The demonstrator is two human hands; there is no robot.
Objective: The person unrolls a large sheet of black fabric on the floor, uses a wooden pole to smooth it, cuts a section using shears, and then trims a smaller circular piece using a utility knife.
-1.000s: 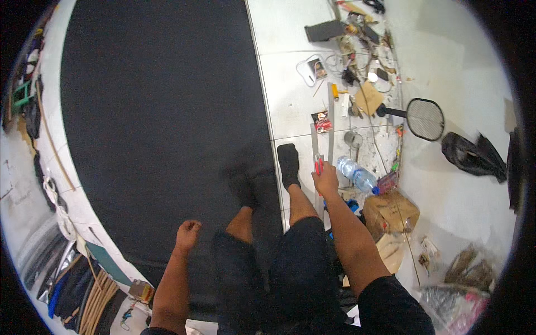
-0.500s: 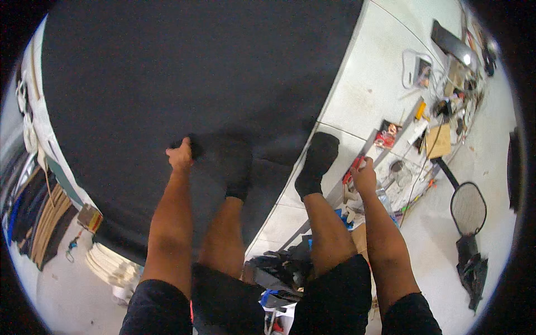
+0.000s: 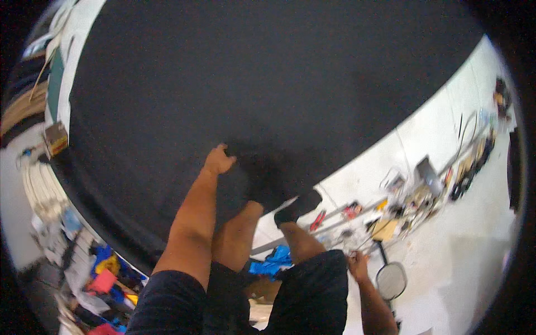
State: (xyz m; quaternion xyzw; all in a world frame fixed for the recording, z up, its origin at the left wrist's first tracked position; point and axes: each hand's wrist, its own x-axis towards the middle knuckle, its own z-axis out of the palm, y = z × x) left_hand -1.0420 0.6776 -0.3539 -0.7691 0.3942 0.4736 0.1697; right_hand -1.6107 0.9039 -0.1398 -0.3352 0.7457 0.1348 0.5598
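A large black sheet spreads under me, and my left foot rests on it. My left hand is low over the sheet with its fingers curled in. A dark patch lies beside the fingertips; whether it is a held thing or shadow does not show. My right hand hangs at the right, apart from the sheet, near a racket. Its fingers look bent, but blur hides whether they hold anything. On the floor by my black-socked right foot lies a red-handled tool.
Small tools and parts lie scattered along a long bar on the white floor at the right. Blue plastic lies between my legs. At the left stand a small box, a white coiled bundle and a colourful heap.
My view has swung to the right, showing more of the sheet. My right hand has drawn back from beside the red-handled tool, which lies on the floor. My left hand stays low over the sheet.
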